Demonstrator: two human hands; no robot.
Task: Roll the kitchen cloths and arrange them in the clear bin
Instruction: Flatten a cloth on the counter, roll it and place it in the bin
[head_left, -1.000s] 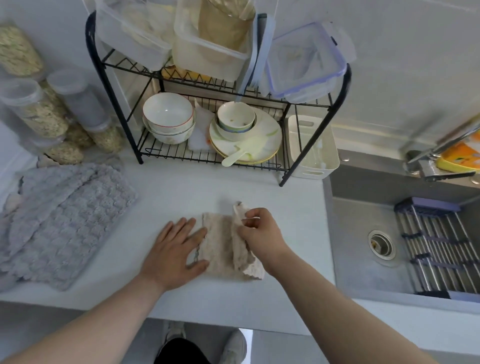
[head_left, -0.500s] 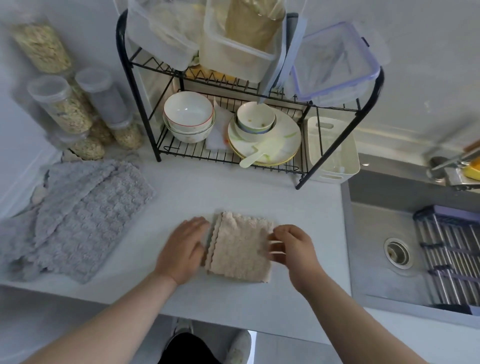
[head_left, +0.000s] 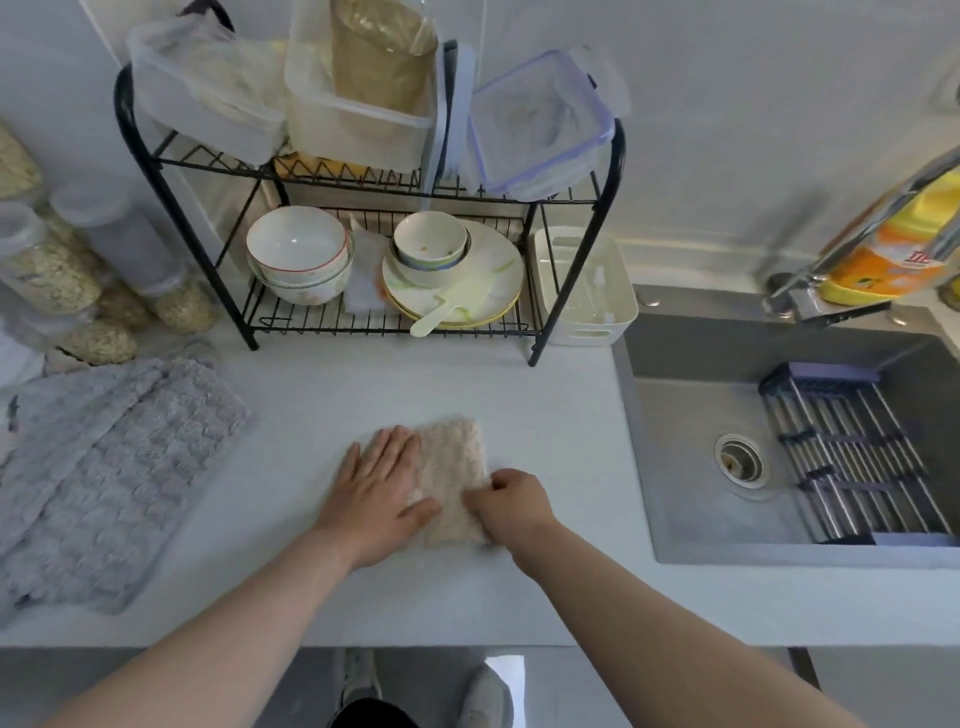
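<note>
Head view.
- Beige cloth (head_left: 451, 457): folded, flat on tabletop (head_left: 322, 395), between both hands.
- Left hand (head_left: 379, 488): fingers straight, pressing the cloth's left side.
- Right hand (head_left: 511, 501): fingers curled, pinching the cloth's near right edge.
- Grey cloths (head_left: 104, 467): heaped well left of left hand.
- Sink (head_left: 727, 519): right of right hand.

The small beige folded cloth (head_left: 457, 467) near the worktop's front edge has a soft, nubbly, matt pile. The large grey cloth (head_left: 114, 467) at the left is thicker, with a raised waffle weave. Both lie on a smooth, matt white worktop (head_left: 415, 379). The black two-tier rack (head_left: 602, 208) at the far side is thin coated wire; its clear plastic tubs (head_left: 363, 119) look cloudy and its white ceramic bowls (head_left: 296, 249) glossy. At the right, the grey sink (head_left: 691, 467) is dull and the metal tap (head_left: 857, 228) mirror-bright.
</note>
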